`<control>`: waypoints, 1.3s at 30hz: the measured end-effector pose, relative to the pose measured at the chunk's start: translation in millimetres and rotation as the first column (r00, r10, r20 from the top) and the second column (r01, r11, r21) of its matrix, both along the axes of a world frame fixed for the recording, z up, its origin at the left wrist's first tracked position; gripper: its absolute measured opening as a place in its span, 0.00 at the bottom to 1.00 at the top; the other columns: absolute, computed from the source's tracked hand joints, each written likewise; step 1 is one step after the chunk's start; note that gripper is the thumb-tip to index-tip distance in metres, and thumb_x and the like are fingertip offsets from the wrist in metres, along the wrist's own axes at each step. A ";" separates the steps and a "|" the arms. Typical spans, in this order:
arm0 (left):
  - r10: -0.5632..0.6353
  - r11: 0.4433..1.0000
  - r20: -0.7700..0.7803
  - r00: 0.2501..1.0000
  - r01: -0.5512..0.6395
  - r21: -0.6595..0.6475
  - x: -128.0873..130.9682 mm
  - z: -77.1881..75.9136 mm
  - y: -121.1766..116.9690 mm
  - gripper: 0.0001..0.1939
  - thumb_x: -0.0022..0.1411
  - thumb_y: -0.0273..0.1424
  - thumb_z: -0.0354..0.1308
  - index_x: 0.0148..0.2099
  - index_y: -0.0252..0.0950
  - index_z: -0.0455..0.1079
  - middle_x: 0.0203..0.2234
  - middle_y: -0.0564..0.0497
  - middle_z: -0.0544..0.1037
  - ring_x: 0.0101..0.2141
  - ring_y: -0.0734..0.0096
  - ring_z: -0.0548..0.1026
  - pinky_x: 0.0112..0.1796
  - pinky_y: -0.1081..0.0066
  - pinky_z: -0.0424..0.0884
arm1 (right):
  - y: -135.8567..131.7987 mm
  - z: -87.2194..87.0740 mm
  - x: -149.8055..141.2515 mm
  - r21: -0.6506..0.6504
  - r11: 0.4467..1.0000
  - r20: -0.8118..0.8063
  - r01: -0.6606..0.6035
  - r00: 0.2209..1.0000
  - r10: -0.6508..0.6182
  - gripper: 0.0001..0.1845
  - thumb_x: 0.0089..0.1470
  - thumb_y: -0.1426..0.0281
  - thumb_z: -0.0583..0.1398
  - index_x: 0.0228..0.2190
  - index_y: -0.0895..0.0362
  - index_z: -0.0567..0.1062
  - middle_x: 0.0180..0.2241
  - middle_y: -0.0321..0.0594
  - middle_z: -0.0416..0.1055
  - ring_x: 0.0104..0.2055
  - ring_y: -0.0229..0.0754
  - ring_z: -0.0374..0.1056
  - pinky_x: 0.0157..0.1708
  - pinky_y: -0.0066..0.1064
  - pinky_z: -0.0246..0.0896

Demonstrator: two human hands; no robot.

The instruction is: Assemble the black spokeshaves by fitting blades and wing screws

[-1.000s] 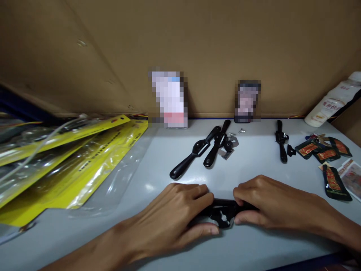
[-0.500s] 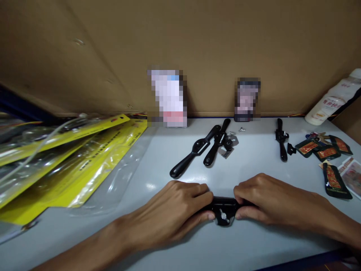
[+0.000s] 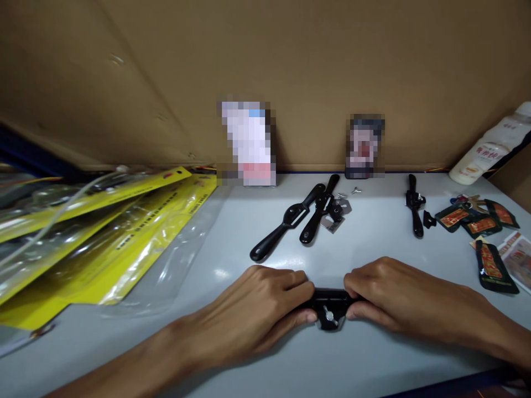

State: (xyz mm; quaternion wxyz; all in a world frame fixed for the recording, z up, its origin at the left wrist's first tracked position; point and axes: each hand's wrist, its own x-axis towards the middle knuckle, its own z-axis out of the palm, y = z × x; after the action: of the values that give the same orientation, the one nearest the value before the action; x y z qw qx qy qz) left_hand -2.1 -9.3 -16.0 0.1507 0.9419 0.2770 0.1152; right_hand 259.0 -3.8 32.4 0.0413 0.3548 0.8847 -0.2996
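A black spokeshave (image 3: 331, 309) lies crosswise between my hands near the front of the table, its silver wing screw facing me. My left hand (image 3: 271, 304) is wrapped round one handle, the thumb close to the body. Round the other handle my right hand (image 3: 384, 296) is closed in the same way. The fingers hide most of both handles. Farther back lie a black spokeshave body (image 3: 286, 221) and another one (image 3: 317, 215) partly touching it. Beside them are a loose metal blade (image 3: 333, 223), a black cap (image 3: 337, 211) and small screws (image 3: 355, 190).
Yellow-backed plastic packages (image 3: 124, 243) cover the left side. A smaller spokeshave (image 3: 414, 207), dark sachets (image 3: 493, 268), keys (image 3: 477, 203) and a leaning bottle (image 3: 483, 152) are at right. Two phones, one large (image 3: 253, 143) and one small (image 3: 363, 146), stand against the cardboard wall (image 3: 298, 61).
Both hands keep their hold on the spokeshave. Its body has tilted very slightly; everything else lies as before.
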 end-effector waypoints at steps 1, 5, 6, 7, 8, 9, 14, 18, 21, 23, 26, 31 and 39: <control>0.000 1.000 -0.007 1.000 0.000 -0.012 -0.1 0.3 -0.4 0.23 0.81 0.41 0.37 0.36 0.39 0.66 0.26 0.53 0.73 0.22 0.69 0.69 0.23 0.66 0.58 | -0.6 0.1 0.0 0.005 1.000 0.003 -0.001 1.000 0.001 0.09 0.67 0.67 0.63 0.34 0.57 0.74 0.34 0.38 0.76 0.32 0.42 0.71 0.30 0.32 0.56; -0.005 1.000 -0.009 1.000 0.005 -0.018 -0.4 0.9 -1.3 0.22 0.81 0.40 0.38 0.37 0.39 0.66 0.27 0.53 0.73 0.23 0.69 0.69 0.24 0.66 0.58 | -1.7 -0.9 0.6 0.012 1.000 0.026 -0.001 1.000 0.001 0.08 0.67 0.68 0.63 0.34 0.57 0.73 0.34 0.38 0.76 0.33 0.42 0.71 0.30 0.33 0.56; -0.005 1.000 -0.003 1.000 0.005 -0.012 -0.4 0.7 -1.2 0.22 0.81 0.40 0.39 0.37 0.39 0.66 0.27 0.54 0.73 0.22 0.69 0.69 0.24 0.66 0.58 | -1.6 -1.5 0.7 0.014 1.000 0.025 -0.003 1.000 0.003 0.08 0.67 0.68 0.63 0.34 0.57 0.73 0.33 0.38 0.76 0.33 0.42 0.71 0.30 0.33 0.55; -0.003 1.000 0.001 1.000 0.003 -0.009 -0.5 0.4 -1.0 0.21 0.81 0.39 0.39 0.36 0.39 0.66 0.26 0.54 0.73 0.22 0.69 0.69 0.23 0.66 0.58 | -1.3 -2.1 0.8 0.017 1.000 0.023 -0.006 1.000 0.006 0.08 0.67 0.68 0.63 0.34 0.57 0.73 0.33 0.38 0.76 0.33 0.42 0.71 0.31 0.33 0.55; -0.001 1.000 0.004 1.000 0.001 -0.006 -0.5 0.1 -0.7 0.21 0.81 0.38 0.40 0.36 0.39 0.66 0.26 0.54 0.73 0.22 0.70 0.68 0.23 0.66 0.57 | -1.0 -2.8 0.8 0.020 1.000 0.018 -0.009 1.000 0.008 0.08 0.67 0.68 0.62 0.34 0.57 0.73 0.33 0.38 0.76 0.33 0.42 0.71 0.31 0.33 0.55; 0.001 1.000 0.006 1.000 -0.001 -0.004 -0.5 -0.2 -0.4 0.21 0.81 0.38 0.40 0.36 0.39 0.66 0.26 0.54 0.73 0.22 0.70 0.68 0.23 0.66 0.57 | -0.6 -3.4 0.7 0.024 1.000 0.013 -0.010 1.000 0.010 0.08 0.67 0.68 0.62 0.34 0.57 0.73 0.33 0.38 0.76 0.33 0.42 0.71 0.31 0.33 0.55; 0.001 1.000 -0.011 1.000 -0.001 0.002 0.6 1.3 -0.4 0.21 0.81 0.38 0.40 0.36 0.39 0.65 0.25 0.54 0.72 0.21 0.69 0.68 0.23 0.66 0.56 | 0.2 -2.3 2.1 0.009 1.000 0.009 -0.004 1.000 0.004 0.09 0.67 0.68 0.63 0.33 0.57 0.73 0.33 0.38 0.76 0.32 0.41 0.70 0.30 0.32 0.55; 0.029 0.998 -0.050 0.998 -0.026 0.054 3.7 5.1 -5.6 0.23 0.80 0.44 0.37 0.38 0.40 0.65 0.27 0.53 0.74 0.22 0.65 0.71 0.23 0.65 0.60 | -0.8 3.4 7.0 0.090 0.996 -0.028 0.012 1.000 -0.009 0.07 0.66 0.68 0.62 0.35 0.56 0.74 0.33 0.37 0.76 0.34 0.43 0.71 0.33 0.33 0.57; 0.084 0.991 -0.042 0.996 -0.080 0.104 7.0 4.9 -11.7 0.27 0.77 0.54 0.37 0.39 0.40 0.64 0.27 0.52 0.74 0.22 0.61 0.74 0.23 0.64 0.63 | -0.7 5.7 8.7 0.118 0.993 -0.147 0.000 0.989 0.017 0.05 0.66 0.71 0.61 0.44 0.55 0.76 0.37 0.37 0.76 0.39 0.43 0.73 0.39 0.33 0.60; 0.128 0.982 -0.030 0.991 -0.122 0.145 9.4 3.2 -15.5 0.29 0.75 0.58 0.38 0.39 0.39 0.64 0.27 0.51 0.74 0.23 0.59 0.75 0.23 0.63 0.65 | 0.0 4.6 7.5 0.110 0.993 -0.180 -0.034 0.982 0.054 0.09 0.66 0.72 0.61 0.47 0.53 0.77 0.39 0.38 0.76 0.38 0.42 0.73 0.39 0.33 0.61; 0.183 0.961 -0.009 0.983 -0.177 0.211 14.0 0.8 -19.4 0.29 0.75 0.58 0.39 0.40 0.39 0.65 0.28 0.50 0.74 0.24 0.57 0.76 0.22 0.63 0.66 | 1.9 0.2 3.8 0.136 0.988 -0.179 -0.068 0.980 0.092 0.10 0.66 0.73 0.61 0.47 0.53 0.79 0.37 0.38 0.74 0.35 0.41 0.71 0.36 0.32 0.61; 0.217 0.954 0.047 0.975 -0.222 0.203 22.0 1.1 -21.4 0.28 0.77 0.55 0.40 0.39 0.38 0.66 0.29 0.50 0.72 0.25 0.60 0.75 0.23 0.65 0.67 | 6.2 -5.6 -1.5 0.108 0.989 -0.209 -0.101 0.970 0.122 0.10 0.67 0.71 0.61 0.47 0.51 0.81 0.34 0.37 0.71 0.33 0.39 0.69 0.34 0.29 0.60; 0.172 0.967 0.059 0.983 -0.180 0.180 20.0 -0.3 -20.6 0.26 0.77 0.52 0.42 0.38 0.39 0.66 0.28 0.50 0.71 0.25 0.60 0.73 0.23 0.65 0.65 | 9.5 -8.0 1.3 0.020 0.993 -0.333 -0.113 0.936 0.113 0.13 0.64 0.70 0.66 0.49 0.51 0.83 0.34 0.38 0.74 0.33 0.37 0.69 0.34 0.27 0.60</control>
State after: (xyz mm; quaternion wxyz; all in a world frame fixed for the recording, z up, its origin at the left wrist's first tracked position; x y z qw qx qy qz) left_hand 17.9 -29.9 -16.4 0.0577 0.9209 0.3442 0.1735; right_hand 260.3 5.7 24.4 -0.0917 0.2476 0.8978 -0.3523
